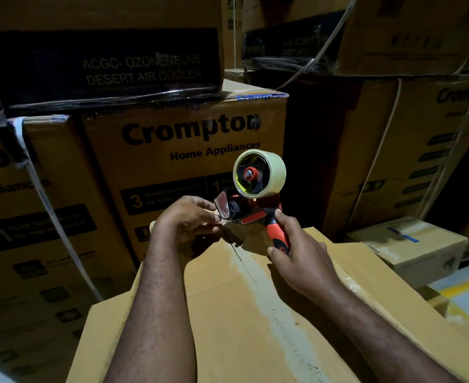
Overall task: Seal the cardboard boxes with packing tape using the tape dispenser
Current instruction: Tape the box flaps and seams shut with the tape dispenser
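A plain cardboard box (pixel 216 313) lies in front of me, its top flaps closed with a strip of clear tape along the centre seam. Above its far edge my right hand (pixel 302 258) grips the red-and-black handle of the tape dispenser (pixel 252 211). The dispenser carries a pale roll of packing tape (pixel 269 172) on top. My left hand (pixel 189 219) is at the dispenser's front guard, fingers pinching the loose tape end near the blade.
Large printed cardboard cartons (pixel 183 161) are stacked close behind and to the left, some bound with white straps. More cartons rise at the right. A small taped box (pixel 410 244) sits on the floor at right, beside a yellow floor line (pixel 465 286).
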Motion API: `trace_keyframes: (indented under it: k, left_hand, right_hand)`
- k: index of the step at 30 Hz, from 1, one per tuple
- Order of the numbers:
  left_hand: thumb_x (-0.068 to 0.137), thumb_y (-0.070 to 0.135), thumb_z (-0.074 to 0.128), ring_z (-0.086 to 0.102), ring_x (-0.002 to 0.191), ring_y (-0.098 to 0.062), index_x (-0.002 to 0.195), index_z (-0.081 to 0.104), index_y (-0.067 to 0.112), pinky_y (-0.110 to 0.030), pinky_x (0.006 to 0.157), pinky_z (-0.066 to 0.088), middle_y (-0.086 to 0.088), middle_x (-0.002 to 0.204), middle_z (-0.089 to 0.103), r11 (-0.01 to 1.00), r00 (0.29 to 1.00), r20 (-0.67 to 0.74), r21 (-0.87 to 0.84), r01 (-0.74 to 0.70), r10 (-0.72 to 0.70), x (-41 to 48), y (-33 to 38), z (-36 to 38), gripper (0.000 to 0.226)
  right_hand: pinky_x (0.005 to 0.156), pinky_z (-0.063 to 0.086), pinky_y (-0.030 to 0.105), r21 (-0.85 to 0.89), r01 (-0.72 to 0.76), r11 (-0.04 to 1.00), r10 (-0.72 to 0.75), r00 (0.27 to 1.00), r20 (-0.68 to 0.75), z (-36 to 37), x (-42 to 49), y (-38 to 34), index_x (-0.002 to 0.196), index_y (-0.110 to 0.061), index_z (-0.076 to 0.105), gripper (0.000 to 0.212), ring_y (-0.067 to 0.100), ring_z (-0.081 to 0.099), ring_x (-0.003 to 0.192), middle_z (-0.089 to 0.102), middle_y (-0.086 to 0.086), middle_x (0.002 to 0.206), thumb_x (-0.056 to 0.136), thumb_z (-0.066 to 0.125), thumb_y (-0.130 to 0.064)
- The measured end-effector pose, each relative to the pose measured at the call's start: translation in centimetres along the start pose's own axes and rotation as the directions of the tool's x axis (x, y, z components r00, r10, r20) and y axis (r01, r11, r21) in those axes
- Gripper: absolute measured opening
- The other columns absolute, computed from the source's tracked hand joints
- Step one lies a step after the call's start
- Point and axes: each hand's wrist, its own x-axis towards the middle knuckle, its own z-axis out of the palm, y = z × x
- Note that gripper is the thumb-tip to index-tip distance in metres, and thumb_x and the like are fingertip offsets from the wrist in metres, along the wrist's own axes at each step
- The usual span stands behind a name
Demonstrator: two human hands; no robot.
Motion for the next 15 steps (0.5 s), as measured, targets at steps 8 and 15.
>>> trace_keyframes:
  k: [8,15]
  left_hand:
    - [0.096,-0.012,0.052,0.066,0.061,-0.019,0.092,0.067,-0.002,-0.026,0.05,0.055,-0.02,0.081,0.069,0.998,0.996,-0.086,0.059,-0.008,0.013,0.6,0.3,0.1,0.018]
    - [0.095,-0.007,0.052,0.068,0.064,-0.022,0.088,0.062,0.007,-0.025,0.045,0.051,-0.015,0.086,0.07,0.957,0.94,-0.305,0.283,-0.063,0.152,2.7,0.2,1.3,0.019]
  right_hand:
    - [0.11,0.031,0.055,-0.072,0.015,0.997,-0.014,1.0,0.021,0.7,0.1,0.1,0.155,-0.04,0.012,0.075,0.02,0.05,0.13,0.047,-0.007,0.149,0.097,0.059,-0.039]
    - [0.11,0.029,0.057,-0.126,0.017,0.992,-0.015,1.0,0.021,1.4,0.4,0.0,0.155,-0.041,0.01,0.076,0.019,0.051,0.129,0.046,-0.008,0.15,0.097,0.058,-0.037]
